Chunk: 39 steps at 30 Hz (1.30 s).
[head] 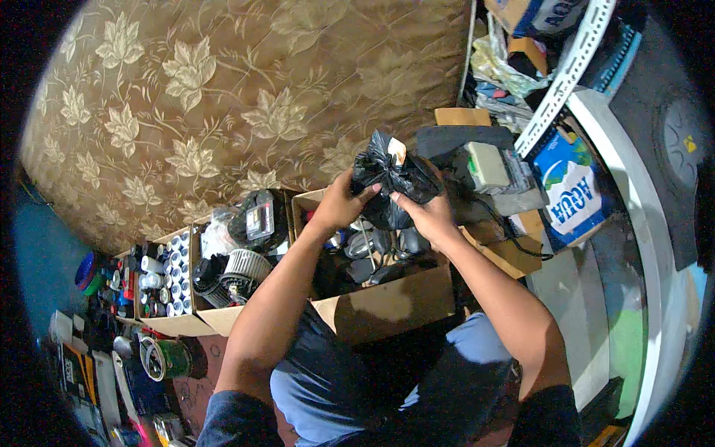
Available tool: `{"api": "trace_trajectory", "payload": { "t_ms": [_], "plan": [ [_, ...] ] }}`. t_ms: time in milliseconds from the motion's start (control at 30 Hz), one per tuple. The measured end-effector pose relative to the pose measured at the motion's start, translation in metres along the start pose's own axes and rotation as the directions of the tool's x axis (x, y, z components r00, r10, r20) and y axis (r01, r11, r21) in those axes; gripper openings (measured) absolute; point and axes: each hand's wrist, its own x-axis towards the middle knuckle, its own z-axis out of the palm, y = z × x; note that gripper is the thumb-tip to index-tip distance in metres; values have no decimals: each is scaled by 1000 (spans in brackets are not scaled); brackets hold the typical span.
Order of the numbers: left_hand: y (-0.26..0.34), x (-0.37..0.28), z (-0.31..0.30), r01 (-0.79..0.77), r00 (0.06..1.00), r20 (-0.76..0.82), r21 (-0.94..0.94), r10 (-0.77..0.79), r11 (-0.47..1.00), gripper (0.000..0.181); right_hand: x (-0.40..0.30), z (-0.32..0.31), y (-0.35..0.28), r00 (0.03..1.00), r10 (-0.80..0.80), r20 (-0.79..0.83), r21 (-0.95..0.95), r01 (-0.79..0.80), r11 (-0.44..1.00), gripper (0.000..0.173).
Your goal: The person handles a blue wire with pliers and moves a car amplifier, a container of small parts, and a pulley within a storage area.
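Observation:
A black plastic bag [391, 173], gathered into a knot at the top, is held up between both hands. My left hand [343, 202] grips its left side, thumb near the knot. From the right, my right hand [433, 215] clasps the bag, its thumb also close to the knot. A small pale piece [397, 151] shows beside the knot; what it is I cannot tell. What the bag contains is hidden. Below it stands an open cardboard box [391, 304] holding several dark parts, some rounded like computer mice [413, 241].
To the left, a box [220, 318] holds blower fan wheels [246, 267]; another contains several white-capped cans [177, 274]. A floral mattress [234, 100] rises behind. At right are a blue-white carton [572, 193], a perforated metal post [564, 84] and a black cable [511, 234].

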Motion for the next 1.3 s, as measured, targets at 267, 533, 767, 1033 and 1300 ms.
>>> {"api": "trace_trajectory", "payload": {
  "t_ms": [267, 533, 767, 1033, 1300],
  "plan": [
    [-195, 37, 16, 281, 956, -130, 155, -262, 947, 66, 29, 52, 139, 941, 339, -23, -319, -328, 889, 57],
    [-266, 30, 44, 443, 895, -56, 0, -442, 897, 65, 29, 74, 178, 876, 482, 2, -433, -434, 790, 60],
    [-298, 46, 76, 480, 785, -414, -65, -461, 875, 67, 45, 81, 236, 933, 358, -49, -690, -291, 663, 71],
    [-290, 35, 72, 646, 702, -484, 124, -523, 753, 78, 45, 73, 229, 736, 677, 29, -770, -415, 485, 93],
    [-282, 35, 72, 414, 791, -538, 124, -289, 902, 66, 47, 81, 216, 812, 583, -3, -725, -403, 558, 84]
  ]
}}
